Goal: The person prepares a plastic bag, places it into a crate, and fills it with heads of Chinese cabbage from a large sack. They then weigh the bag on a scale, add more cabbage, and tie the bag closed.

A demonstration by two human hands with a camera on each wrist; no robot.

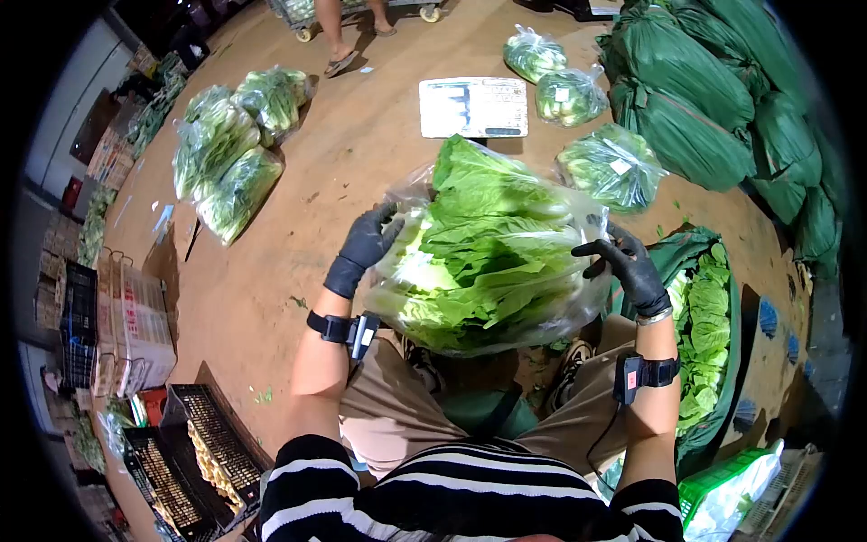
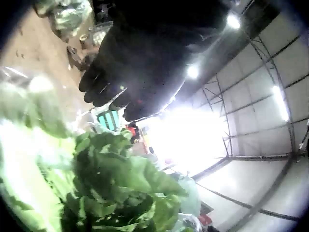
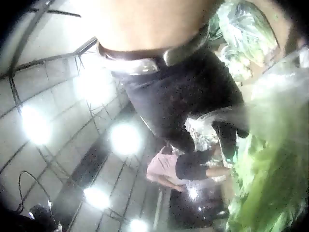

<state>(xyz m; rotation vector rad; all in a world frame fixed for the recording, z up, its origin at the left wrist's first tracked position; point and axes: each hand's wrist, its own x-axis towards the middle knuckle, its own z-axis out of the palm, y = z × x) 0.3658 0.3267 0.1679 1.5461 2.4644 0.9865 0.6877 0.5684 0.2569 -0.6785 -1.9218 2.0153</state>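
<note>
A clear plastic bag [image 1: 578, 303] full of leafy green lettuce [image 1: 492, 230] is between my two hands, over the floor in front of my knees. My left hand [image 1: 368, 242], in a black glove, grips the bag's left edge. In the left wrist view the gloved fingers [image 2: 99, 89] curl at the film above the leaves. At the opposite side my right hand [image 1: 632, 271], also gloved, pinches the bag's edge. Film runs between its thumb and fingers in the right wrist view. Behind the bag stands a scale's white panel [image 1: 473, 107].
Filled vegetable bags [image 1: 221, 154] lie at the left, and more bags [image 1: 610, 167] at the right. Green sacks [image 1: 686, 99] are piled at far right. An open sack of greens [image 1: 704, 325] stands by my right arm. Black crates [image 1: 212, 443] sit lower left. A person's legs [image 1: 332, 32] show behind.
</note>
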